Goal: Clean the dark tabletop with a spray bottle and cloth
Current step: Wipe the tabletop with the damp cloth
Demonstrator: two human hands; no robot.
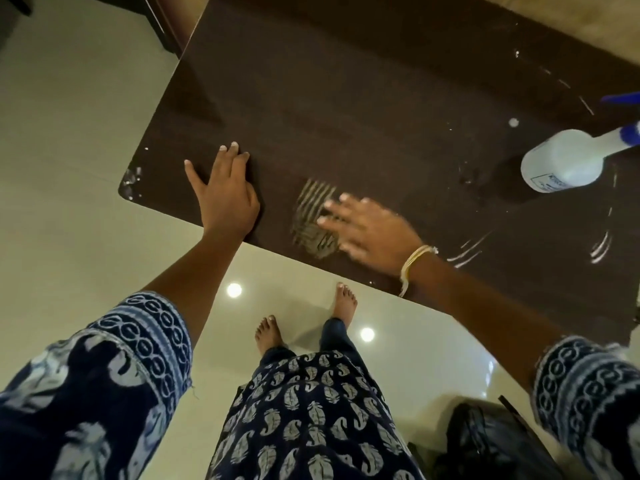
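Note:
The dark brown tabletop (363, 98) fills the upper middle of the head view. My left hand (225, 195) rests flat on it near the front left corner, fingers straight. My right hand (367, 230), blurred by motion, presses a striped grey cloth (313, 216) flat against the table near the front edge, fingers spread. A white spray bottle (568, 161) with a blue trigger head lies on its side at the right. White streaks and droplets of spray (602, 244) mark the surface on the right side.
A glossy cream tile floor (69, 168) surrounds the table, and my bare feet stand just in front of its edge. A dark bag (491, 441) sits on the floor at the lower right. Dark furniture stands at the upper left.

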